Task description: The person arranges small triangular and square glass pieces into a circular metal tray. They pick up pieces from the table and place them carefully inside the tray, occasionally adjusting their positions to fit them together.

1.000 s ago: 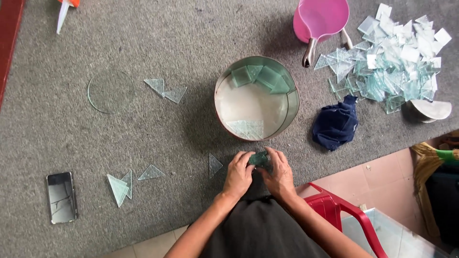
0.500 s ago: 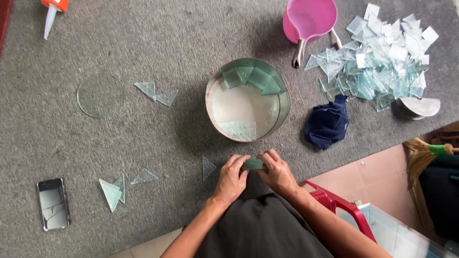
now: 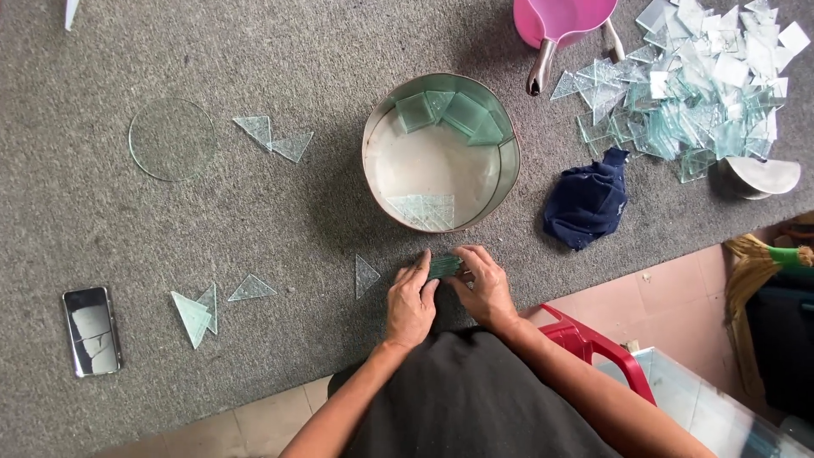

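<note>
My left hand (image 3: 410, 301) and my right hand (image 3: 484, 284) meet over the grey carpet, both gripping a small stack of green-edged glass pieces (image 3: 444, 266) between the fingertips. Just beyond them stands a round metal tin (image 3: 370, 144) with glass pieces leaning inside its far wall and one lying on its white bottom. A single glass triangle (image 3: 365, 276) lies on the carpet just left of my left hand.
A heap of cut glass (image 3: 695, 85) lies at the far right beside a pink scoop (image 3: 560, 21) and a dark blue cloth (image 3: 589, 202). A glass disc (image 3: 172, 138), several glass triangles (image 3: 275, 136) and a phone (image 3: 91, 330) lie to the left. A red stool (image 3: 598, 352) stands at my right.
The view has shifted slightly, so everything sits a little lower in frame. My hands stay together on the glass stack, with fingers slightly rearranged.
</note>
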